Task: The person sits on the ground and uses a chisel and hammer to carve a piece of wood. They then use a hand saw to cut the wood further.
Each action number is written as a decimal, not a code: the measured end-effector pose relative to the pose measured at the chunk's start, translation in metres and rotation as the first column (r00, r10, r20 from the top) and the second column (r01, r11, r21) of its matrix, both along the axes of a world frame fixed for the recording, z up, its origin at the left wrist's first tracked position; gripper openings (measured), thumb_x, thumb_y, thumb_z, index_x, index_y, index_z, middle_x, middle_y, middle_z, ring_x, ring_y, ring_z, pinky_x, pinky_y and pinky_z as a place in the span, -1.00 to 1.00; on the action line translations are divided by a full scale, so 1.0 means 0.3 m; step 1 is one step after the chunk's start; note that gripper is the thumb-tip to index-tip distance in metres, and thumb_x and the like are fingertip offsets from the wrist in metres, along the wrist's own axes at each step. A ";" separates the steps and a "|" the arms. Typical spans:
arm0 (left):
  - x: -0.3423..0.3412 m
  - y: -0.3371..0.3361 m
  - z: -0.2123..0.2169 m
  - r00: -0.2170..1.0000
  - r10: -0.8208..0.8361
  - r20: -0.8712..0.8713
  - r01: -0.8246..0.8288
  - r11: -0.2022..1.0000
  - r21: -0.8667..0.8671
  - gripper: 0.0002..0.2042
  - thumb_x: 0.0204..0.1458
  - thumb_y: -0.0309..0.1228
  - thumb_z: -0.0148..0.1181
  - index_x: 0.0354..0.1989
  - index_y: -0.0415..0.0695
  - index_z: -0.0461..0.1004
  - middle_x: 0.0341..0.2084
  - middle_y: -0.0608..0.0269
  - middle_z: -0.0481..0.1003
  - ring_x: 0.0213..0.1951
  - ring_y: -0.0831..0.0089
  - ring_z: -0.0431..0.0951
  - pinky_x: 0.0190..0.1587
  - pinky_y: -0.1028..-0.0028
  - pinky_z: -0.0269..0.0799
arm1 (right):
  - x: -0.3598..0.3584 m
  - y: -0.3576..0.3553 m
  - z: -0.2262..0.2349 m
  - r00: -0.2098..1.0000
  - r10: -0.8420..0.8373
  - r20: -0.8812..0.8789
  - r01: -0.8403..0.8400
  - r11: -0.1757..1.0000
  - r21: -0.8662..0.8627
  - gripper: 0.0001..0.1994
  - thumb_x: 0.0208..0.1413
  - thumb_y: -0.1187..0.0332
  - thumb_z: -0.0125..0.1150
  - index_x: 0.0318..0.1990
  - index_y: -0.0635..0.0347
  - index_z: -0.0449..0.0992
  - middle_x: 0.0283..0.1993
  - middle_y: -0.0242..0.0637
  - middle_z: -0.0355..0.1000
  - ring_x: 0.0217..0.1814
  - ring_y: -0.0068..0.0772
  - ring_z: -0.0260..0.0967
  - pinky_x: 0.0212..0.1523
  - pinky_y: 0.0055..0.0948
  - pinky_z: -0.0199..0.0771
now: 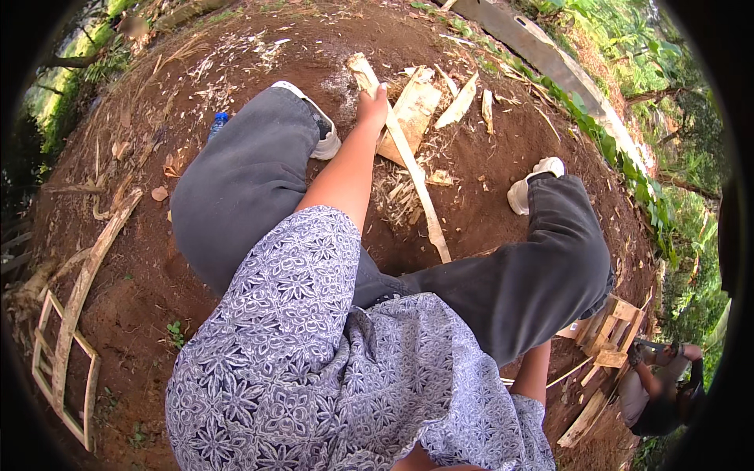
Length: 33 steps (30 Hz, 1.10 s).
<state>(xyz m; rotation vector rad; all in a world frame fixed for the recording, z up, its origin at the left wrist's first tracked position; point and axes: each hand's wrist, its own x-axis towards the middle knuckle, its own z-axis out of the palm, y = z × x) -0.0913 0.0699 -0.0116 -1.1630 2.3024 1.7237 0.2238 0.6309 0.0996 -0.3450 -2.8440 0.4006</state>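
My left hand (pixel 372 107) is closed round the upper part of a long, pale, roughly split wooden strip (pixel 412 171). The strip slants from beyond my hand down toward my lap, between my spread legs. Beside the hand, a broad flat piece of wood (pixel 418 106) lies on the soil, partly behind the strip. Split wood pieces (pixel 458 102) are just right of it. My right forearm (pixel 535 372) shows below my right knee, but that hand is hidden, so what it touches cannot be seen.
Wood chips (pixel 404 206) litter the brown soil between my shoes. A blue-capped bottle (pixel 219 122) stands beyond my left knee. At far left are a long branch (pixel 86 282) and a wooden frame (pixel 93 392). A slatted wooden item (pixel 613 330) and another person (pixel 664 392) are at lower right.
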 end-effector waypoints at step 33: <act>0.089 0.060 -0.013 0.979 0.201 -0.019 -0.201 0.960 -0.193 -0.54 0.19 -0.20 0.21 0.05 -0.33 0.28 -0.02 -0.31 0.52 0.07 -0.25 0.53 0.15 -0.01 0.42 | -0.782 -1.384 0.330 0.861 0.508 0.027 -0.182 0.356 -0.917 -0.72 0.33 0.19 0.26 -0.29 0.25 0.57 -0.52 -0.54 0.38 -0.50 -0.78 0.22 -0.48 -0.61 0.18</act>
